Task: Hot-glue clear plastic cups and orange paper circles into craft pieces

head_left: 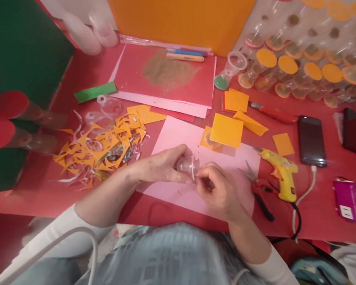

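Observation:
Over a pink sheet (166, 136), my left hand (169, 164) is wrapped round a small clear plastic cup piece (185, 165), which lies on its side with its rim to the right. My right hand (215, 186) pinches at that rim, where a thin pale strip (193, 174) shows; whether the strip is part of the cup is hard to tell. Just beyond my hands, a yellow-orange square (227, 130) rests on top of another clear piece that stands on an orange square (206, 136).
Orange paper scraps (115, 138) are heaped at the left. On the right lie red-handled scissors (262, 188), a yellow glue gun (280, 170), a cutter (275, 113) and a phone (311, 140). Sand (167, 69) covers a red sheet behind; joined clear cups (255, 73) fill the back right.

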`<state>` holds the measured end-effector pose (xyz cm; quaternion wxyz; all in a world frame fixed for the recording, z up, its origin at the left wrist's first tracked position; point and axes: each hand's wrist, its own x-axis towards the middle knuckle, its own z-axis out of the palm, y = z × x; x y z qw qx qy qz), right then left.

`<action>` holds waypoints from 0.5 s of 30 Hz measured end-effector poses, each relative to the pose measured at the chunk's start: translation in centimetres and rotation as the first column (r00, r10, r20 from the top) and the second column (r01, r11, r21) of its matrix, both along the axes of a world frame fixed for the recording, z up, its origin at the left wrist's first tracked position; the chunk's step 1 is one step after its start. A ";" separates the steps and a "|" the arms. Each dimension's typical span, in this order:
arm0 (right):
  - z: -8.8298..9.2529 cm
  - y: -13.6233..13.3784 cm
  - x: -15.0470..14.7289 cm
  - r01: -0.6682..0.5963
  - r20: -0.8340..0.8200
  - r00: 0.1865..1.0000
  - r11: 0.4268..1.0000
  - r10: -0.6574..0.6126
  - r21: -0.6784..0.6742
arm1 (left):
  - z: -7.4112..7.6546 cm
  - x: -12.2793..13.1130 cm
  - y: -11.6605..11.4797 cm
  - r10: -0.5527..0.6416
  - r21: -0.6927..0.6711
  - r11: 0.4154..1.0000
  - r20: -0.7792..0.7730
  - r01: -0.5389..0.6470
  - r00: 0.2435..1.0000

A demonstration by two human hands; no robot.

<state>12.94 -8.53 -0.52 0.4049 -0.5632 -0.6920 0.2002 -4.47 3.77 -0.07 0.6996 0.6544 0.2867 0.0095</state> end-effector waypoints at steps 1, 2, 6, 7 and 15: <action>-0.1 0.0 -0.1 0.014 -0.006 1.000 1.000 -0.014 -0.013 | 0.0 0.0 0.0 -0.004 0.002 1.000 0.006 0.004 1.000; -0.2 -0.1 -0.1 0.028 -0.012 1.000 0.999 -0.028 -0.030 | 0.0 0.0 0.0 -0.009 0.004 1.000 0.014 0.009 1.000; -0.4 -0.1 -0.1 0.046 -0.061 0.997 0.993 -0.053 -0.111 | 0.0 0.0 0.1 -0.044 -0.001 0.999 0.032 0.044 0.999; -0.3 -0.1 0.0 0.040 -0.084 0.995 0.990 -0.052 -0.136 | 0.0 0.0 0.1 -0.051 -0.001 0.999 0.030 0.051 0.998; 0.5 0.0 0.5 0.012 -0.252 0.966 0.985 -0.056 -0.171 | 0.4 -0.2 0.6 0.012 -0.024 1.000 0.054 -0.011 0.998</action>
